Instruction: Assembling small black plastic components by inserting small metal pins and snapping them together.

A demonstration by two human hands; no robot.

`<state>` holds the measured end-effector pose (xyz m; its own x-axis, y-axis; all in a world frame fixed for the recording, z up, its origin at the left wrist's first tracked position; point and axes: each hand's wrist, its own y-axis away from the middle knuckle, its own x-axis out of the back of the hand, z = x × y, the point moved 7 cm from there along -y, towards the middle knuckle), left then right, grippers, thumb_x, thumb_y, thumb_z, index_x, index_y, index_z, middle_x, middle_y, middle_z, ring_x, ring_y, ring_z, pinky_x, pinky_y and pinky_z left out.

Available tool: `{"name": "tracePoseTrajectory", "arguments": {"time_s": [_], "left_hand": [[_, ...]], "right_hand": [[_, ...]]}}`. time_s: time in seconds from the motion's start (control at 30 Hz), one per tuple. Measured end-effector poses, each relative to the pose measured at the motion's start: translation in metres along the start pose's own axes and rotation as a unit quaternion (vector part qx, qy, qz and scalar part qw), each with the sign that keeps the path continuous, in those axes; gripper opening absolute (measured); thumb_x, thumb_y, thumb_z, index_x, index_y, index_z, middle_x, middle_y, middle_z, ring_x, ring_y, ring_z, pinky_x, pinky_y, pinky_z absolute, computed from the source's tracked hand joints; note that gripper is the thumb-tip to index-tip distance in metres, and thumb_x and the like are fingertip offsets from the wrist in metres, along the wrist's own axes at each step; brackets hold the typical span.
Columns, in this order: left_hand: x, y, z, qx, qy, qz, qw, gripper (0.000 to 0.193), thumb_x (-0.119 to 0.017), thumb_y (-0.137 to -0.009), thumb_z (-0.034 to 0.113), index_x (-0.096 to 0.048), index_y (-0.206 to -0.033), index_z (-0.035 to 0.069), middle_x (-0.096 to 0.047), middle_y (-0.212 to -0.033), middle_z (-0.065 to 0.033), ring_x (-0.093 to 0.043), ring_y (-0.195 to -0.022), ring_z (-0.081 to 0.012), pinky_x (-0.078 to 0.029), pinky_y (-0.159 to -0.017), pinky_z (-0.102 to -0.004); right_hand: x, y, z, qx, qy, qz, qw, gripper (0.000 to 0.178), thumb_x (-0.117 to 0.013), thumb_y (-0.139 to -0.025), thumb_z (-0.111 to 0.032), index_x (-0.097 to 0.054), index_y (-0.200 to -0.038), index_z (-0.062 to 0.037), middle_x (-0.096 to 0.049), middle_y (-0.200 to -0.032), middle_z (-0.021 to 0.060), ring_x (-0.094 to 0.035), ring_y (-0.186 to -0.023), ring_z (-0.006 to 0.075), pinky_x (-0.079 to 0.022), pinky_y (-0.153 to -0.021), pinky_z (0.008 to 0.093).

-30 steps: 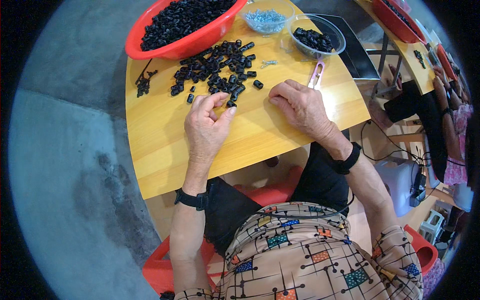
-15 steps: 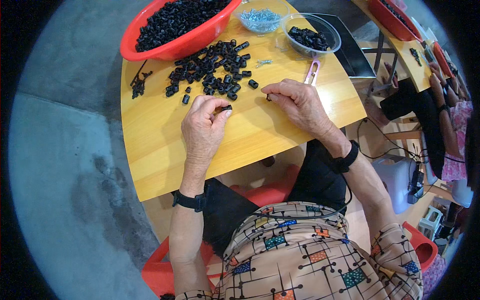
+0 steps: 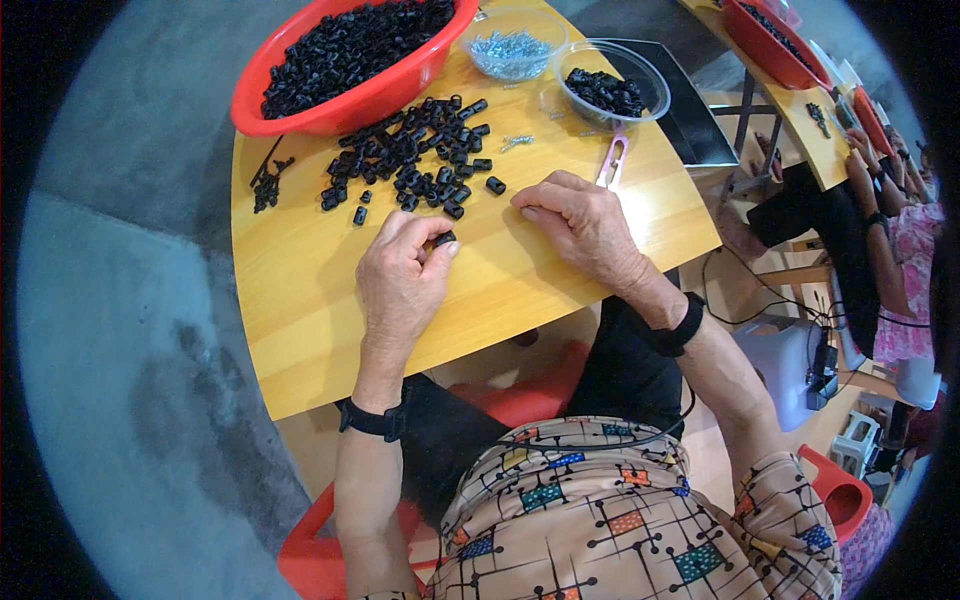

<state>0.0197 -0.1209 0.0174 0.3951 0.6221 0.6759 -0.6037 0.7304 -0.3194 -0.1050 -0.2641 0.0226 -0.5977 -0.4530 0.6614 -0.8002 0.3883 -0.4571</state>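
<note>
A small black plastic cylinder piece (image 3: 445, 239) is pinched between the thumb and forefinger of my left hand (image 3: 402, 272), just above the table. My right hand (image 3: 588, 228) is closed in a pinch to the right of it, its fingertips pointing left; whatever they may hold is hidden. Ahead of both hands lies a loose heap of similar black cylinder pieces (image 3: 410, 160), with a single piece (image 3: 496, 185) apart on its right. A pink looped tool (image 3: 612, 161) rests on the table beyond my right hand.
At the back of the yellow table (image 3: 330, 345) stand a red basin (image 3: 253, 108) of black parts, a clear bowl of silvery metal pieces (image 3: 512, 52) and a clear bowl of black parts (image 3: 606, 92). A black branched sprue (image 3: 268, 185) lies left. Other people's arms (image 3: 873, 185) show at another table.
The view has tilted a little, shifting the table scene slightly down and left. A dark bit that showed at my right fingertips is no longer visible. My left hand keeps its black piece.
</note>
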Motion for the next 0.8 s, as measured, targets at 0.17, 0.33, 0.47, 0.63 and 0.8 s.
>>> {"name": "tracePoseTrajectory", "arguments": {"time_s": [0.17,0.33,0.47,0.63,0.8], "left_hand": [[0.002,0.000,0.003,-0.015,0.035,-0.005,0.999,0.018,-0.069,-0.069,0.002,-0.063,-0.086,0.003,-0.057,-0.075,-0.0040,-0.049,-0.056,-0.0116,-0.042,-0.054,-0.0252],[0.004,0.000,-0.001,-0.016,0.023,-0.001,1.000,0.017,-0.070,-0.069,0.005,-0.063,-0.085,0.007,-0.057,-0.072,-0.0039,-0.055,-0.058,-0.0151,-0.045,-0.055,-0.0274],[0.002,-0.003,-0.005,-0.013,0.079,0.009,0.997,0.018,-0.069,-0.070,0.001,-0.062,-0.087,0.001,-0.056,-0.072,-0.0039,-0.051,-0.057,-0.0113,-0.043,-0.055,-0.0249],[0.005,-0.002,-0.010,0.001,0.127,0.029,0.991,0.020,-0.068,-0.072,0.001,-0.064,-0.092,0.001,-0.055,-0.073,-0.0027,-0.051,-0.060,-0.0094,-0.044,-0.057,-0.0230],[0.004,-0.004,-0.013,-0.009,0.139,0.022,0.990,0.021,-0.070,-0.072,0.002,-0.065,-0.093,0.001,-0.054,-0.074,-0.0018,-0.050,-0.062,-0.0083,-0.043,-0.057,-0.0215]], "right_hand": [[0.000,-0.002,0.000,0.006,0.015,0.018,1.000,0.011,-0.061,-0.080,-0.011,-0.065,-0.089,-0.0069,-0.060,-0.076,0.0119,-0.061,-0.070,0.0312,-0.050,-0.062,0.0388],[-0.001,-0.018,-0.001,0.007,0.023,-0.056,0.998,0.013,-0.061,-0.079,-0.012,-0.064,-0.089,-0.0037,-0.060,-0.077,0.0145,-0.061,-0.072,0.0323,-0.049,-0.064,0.0397],[0.005,-0.033,0.008,-0.003,0.063,-0.053,0.997,0.014,-0.061,-0.076,-0.008,-0.063,-0.088,-0.0020,-0.062,-0.079,0.0162,-0.062,-0.074,0.0342,-0.049,-0.067,0.0404],[0.003,-0.053,0.013,0.035,0.109,-0.042,0.993,0.017,-0.065,-0.075,-0.005,-0.062,-0.091,-0.0030,-0.059,-0.074,0.0112,-0.061,-0.070,0.0270,-0.047,-0.063,0.0369],[-0.004,-0.072,0.015,0.095,0.151,-0.041,0.983,0.015,-0.065,-0.074,-0.007,-0.062,-0.088,-0.0032,-0.060,-0.078,0.0128,-0.061,-0.071,0.0306,-0.048,-0.065,0.0390]]}}
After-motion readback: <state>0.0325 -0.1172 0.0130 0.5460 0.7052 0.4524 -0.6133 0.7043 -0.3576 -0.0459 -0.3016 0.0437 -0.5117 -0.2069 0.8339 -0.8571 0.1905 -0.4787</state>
